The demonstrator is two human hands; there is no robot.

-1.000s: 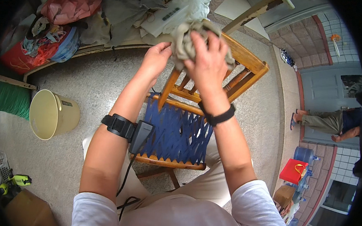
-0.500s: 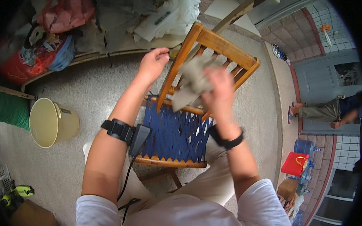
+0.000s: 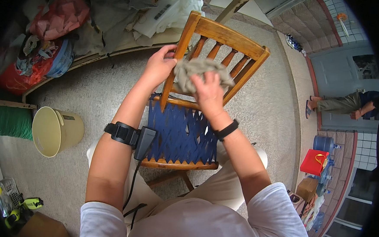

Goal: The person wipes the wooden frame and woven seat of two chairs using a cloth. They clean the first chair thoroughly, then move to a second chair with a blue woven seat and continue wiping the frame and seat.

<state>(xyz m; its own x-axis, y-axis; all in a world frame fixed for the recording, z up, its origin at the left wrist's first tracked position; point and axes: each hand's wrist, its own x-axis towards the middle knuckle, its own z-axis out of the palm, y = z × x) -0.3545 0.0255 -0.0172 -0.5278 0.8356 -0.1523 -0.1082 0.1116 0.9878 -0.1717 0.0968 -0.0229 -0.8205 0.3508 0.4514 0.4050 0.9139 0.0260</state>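
Note:
A small wooden chair (image 3: 233, 38) with a turned-spindle back stands between my knees. Its seat is woven from dark blue straps (image 3: 175, 133). My left hand (image 3: 160, 66) is closed on the left upright of the backrest, fingers behind it and thumb at the near side. In my right hand (image 3: 209, 93) is a crumpled grey-beige cloth (image 3: 196, 71), pressed against the lower spindles on the left part of the backrest. The cloth hides part of those spindles.
At the left stands a pale yellow bucket (image 3: 45, 131). Behind it, a low platform (image 3: 111, 53) holds plastic bags and a red bag. A person (image 3: 342, 105) stands at the far right, near blue water bottles (image 3: 322, 143) and a red gift bag (image 3: 312, 161).
My left hand has come onto the chair's left upright, from just beside it. My right hand has moved left with the cloth, now bunched against the spindles.

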